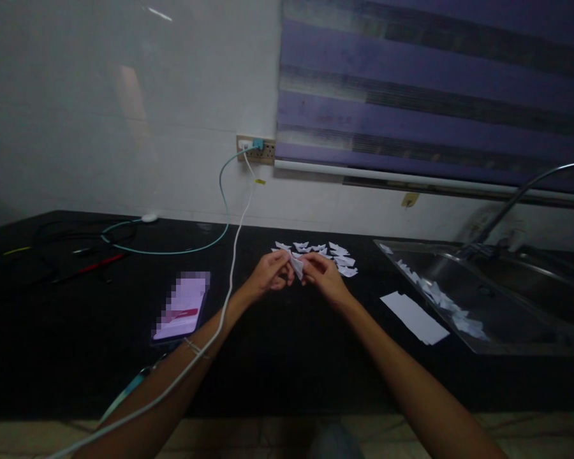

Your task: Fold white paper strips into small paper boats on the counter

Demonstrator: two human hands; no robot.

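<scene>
We see the paper (297, 266) just below and right of the middle of the frame, pinched between two hands. Its narrow end points down and slightly right, toward the bottom edge; its broader end is up, partly hidden by fingers. Its long axis, as far as it shows, slants steeply from upper left to lower right. The left hand (271, 271) grips the paper's left side between thumb and fingers, and the right hand (323, 277) nips its right side the same way.

Just behind, we find a cluster of small white folds (344, 261) on the black counter (291, 376), many with pointed ends (some are hidden by the hands). Farther right lie flat sheets (414, 317), their long axis slanting down to the right. More folded pieces (452, 309) line the near left edge of the sink (502, 331), at the right of the frame. Left of the hands we see a phone (184, 306); a white cable (233, 261) runs from the socket (270, 153) at upper centre, across the left forearm, to the lower left.
</scene>
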